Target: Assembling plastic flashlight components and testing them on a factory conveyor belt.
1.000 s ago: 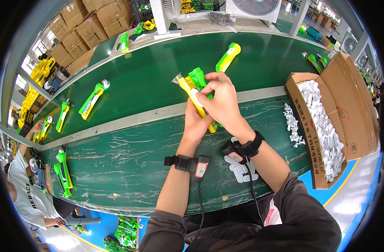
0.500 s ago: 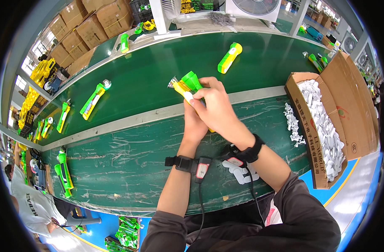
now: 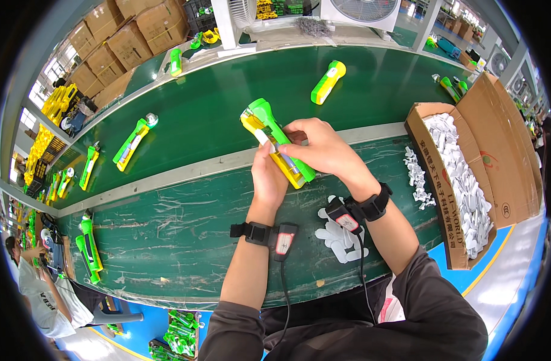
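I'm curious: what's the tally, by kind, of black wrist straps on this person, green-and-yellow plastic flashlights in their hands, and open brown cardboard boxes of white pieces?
Black wrist straps: 2
Green-and-yellow plastic flashlight, held: 1
Open brown cardboard box of white pieces: 1
Total: 4

Before us, a head-worn fisheye camera peers down from close above and behind the left hand (image 3: 269, 179) and right hand (image 3: 325, 148), facing forward.

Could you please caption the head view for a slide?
Left hand and right hand hold a yellow-green flashlight at a workbench.
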`<action>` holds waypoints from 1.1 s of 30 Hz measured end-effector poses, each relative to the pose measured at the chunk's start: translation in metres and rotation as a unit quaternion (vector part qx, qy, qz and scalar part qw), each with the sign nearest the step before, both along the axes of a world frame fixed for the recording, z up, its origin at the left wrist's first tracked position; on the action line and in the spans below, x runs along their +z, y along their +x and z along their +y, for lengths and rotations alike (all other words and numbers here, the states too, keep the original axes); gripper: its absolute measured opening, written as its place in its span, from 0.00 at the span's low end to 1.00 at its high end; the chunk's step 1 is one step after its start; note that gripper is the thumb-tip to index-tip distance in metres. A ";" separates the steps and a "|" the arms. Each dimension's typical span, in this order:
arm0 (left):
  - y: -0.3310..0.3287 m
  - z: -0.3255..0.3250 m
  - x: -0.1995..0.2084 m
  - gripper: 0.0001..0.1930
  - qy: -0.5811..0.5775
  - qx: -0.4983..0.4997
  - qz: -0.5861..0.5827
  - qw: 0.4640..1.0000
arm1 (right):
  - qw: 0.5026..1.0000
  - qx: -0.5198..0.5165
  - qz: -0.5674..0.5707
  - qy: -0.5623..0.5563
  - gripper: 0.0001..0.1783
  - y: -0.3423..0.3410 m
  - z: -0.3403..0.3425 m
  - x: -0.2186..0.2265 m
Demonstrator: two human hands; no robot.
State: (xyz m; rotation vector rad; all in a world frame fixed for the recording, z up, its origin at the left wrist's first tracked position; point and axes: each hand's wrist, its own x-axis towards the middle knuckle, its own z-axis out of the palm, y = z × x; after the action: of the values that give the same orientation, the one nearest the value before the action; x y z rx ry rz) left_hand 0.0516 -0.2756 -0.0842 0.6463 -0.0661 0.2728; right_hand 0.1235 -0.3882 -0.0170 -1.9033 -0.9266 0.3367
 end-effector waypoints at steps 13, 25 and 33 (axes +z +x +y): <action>0.007 0.000 -0.011 0.19 0.150 0.140 0.065 0.977 | 0.995 0.025 0.053 0.076 0.23 -0.007 0.005 -0.004; 0.007 -0.007 -0.003 0.26 0.105 0.101 0.040 0.989 | 0.990 -0.100 -0.098 -0.013 0.23 -0.012 0.007 -0.011; 0.004 -0.005 0.000 0.24 0.046 0.058 0.035 0.997 | 0.995 -0.063 -0.081 0.011 0.25 -0.009 0.006 -0.007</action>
State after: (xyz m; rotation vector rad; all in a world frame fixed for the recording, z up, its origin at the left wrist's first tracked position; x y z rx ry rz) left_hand 0.0556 -0.2803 -0.0844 0.7517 0.0269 0.3599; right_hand 0.1145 -0.3825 -0.0236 -1.9799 -0.9064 0.0981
